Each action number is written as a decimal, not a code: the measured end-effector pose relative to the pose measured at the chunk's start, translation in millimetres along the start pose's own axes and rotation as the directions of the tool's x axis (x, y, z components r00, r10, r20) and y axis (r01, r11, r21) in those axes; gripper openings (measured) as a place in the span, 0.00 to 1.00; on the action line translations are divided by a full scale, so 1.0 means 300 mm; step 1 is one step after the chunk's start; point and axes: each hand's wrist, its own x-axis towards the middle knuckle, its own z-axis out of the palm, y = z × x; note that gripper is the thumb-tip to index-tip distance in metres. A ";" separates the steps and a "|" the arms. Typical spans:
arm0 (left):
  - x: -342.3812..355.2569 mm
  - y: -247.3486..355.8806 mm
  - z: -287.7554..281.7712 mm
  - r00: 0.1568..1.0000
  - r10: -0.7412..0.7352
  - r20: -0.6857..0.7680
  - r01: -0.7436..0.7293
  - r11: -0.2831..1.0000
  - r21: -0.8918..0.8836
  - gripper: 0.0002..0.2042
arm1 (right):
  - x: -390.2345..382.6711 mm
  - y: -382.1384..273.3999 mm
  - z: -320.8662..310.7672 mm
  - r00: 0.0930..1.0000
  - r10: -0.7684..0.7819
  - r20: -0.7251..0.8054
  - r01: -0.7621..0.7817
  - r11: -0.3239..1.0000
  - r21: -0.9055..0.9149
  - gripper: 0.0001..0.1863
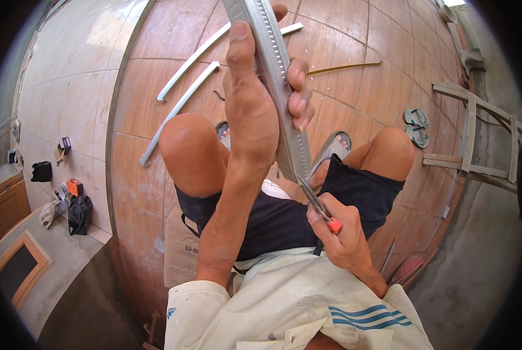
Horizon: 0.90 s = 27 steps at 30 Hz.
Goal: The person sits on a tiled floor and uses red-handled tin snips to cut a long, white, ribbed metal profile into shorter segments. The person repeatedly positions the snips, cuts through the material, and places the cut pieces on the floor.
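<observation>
A long grey metal channel [275, 81] with a row of small punched marks slants from the top of the view down toward my lap. My left hand [252, 119] is wrapped around its middle, thumb along one side and fingertips curling over the other. At the channel's near end, my right hand [345, 236] is closed on a pair of snips [312, 197] with a red handle. The snips' jaws meet the channel's end; whether they are biting into the metal I cannot tell.
Pale metal strips [179, 114] and a thin yellowish strip [348, 68] lie on the tiled floor. Slippers [417, 128] and a wooden frame [471, 134] are at the right. Cardboard [179, 251] lies by my left hip. A black bag [80, 214] and an orange box [75, 187] are at left.
</observation>
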 end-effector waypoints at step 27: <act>0.000 -0.004 0.022 0.944 0.116 -0.309 -0.124 0.992 -0.006 0.32 | 0.016 -0.011 0.007 0.991 0.110 -0.074 -0.091 0.971 0.220 0.15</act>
